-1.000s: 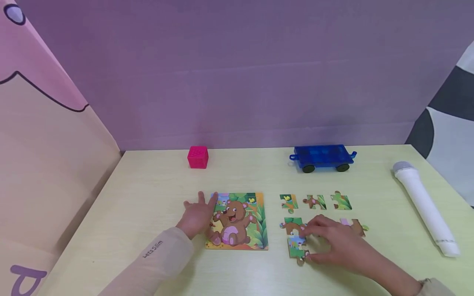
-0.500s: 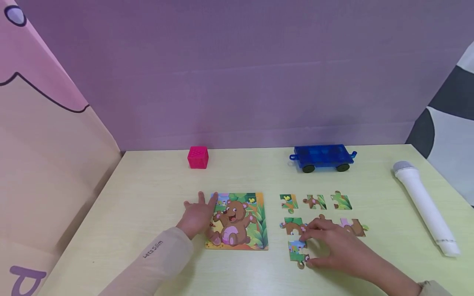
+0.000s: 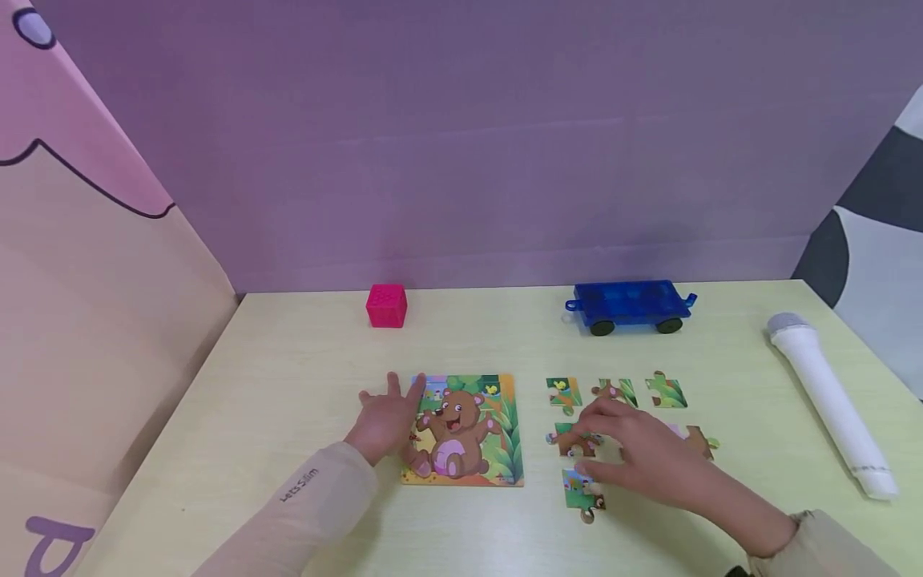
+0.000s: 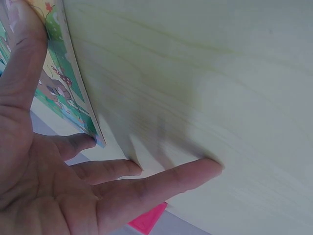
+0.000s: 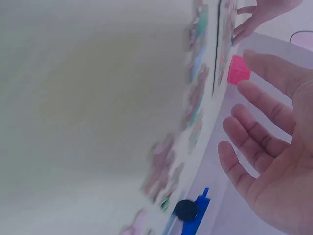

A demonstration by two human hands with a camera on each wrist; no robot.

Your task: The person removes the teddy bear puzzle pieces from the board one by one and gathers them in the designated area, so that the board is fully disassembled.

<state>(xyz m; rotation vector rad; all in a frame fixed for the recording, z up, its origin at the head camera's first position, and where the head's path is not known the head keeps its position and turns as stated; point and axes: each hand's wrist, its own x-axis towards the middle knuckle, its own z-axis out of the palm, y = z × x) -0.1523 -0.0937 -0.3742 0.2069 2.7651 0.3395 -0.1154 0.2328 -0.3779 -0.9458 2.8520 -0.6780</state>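
Observation:
My left hand (image 3: pixel 384 426) rests with spread fingers at the left edge of a square bear puzzle board (image 3: pixel 497 473); in the left wrist view the thumb lies over the picture. My right hand (image 3: pixel 642 453) is above the loose puzzle pieces, its relaxed fingers holding nothing in the right wrist view. Below its fingertips are a puzzle piece with a bear's head top (image 3: pixel 575 450) and, nearer me, a blue-green puzzle piece (image 3: pixel 577 498). A row behind has a yellow-bird piece (image 3: pixel 565 393), a brown-and-green piece (image 3: pixel 626 390) and a leaf piece (image 3: pixel 669 394). My right hand partly covers a pink-brown piece (image 3: pixel 699 442).
At the back of the table stand a pink cube (image 3: pixel 386 306) and a blue toy wagon (image 3: pixel 629 304) with black wheels. A white toy microphone (image 3: pixel 829 409) lies along the right side. A purple wall (image 3: pixel 461 160) rises behind the table edge.
The blue-green piece slid a little toward me, apart from the bear-head piece. My right hand then let go of it and moved up and left. The left hand stays put.

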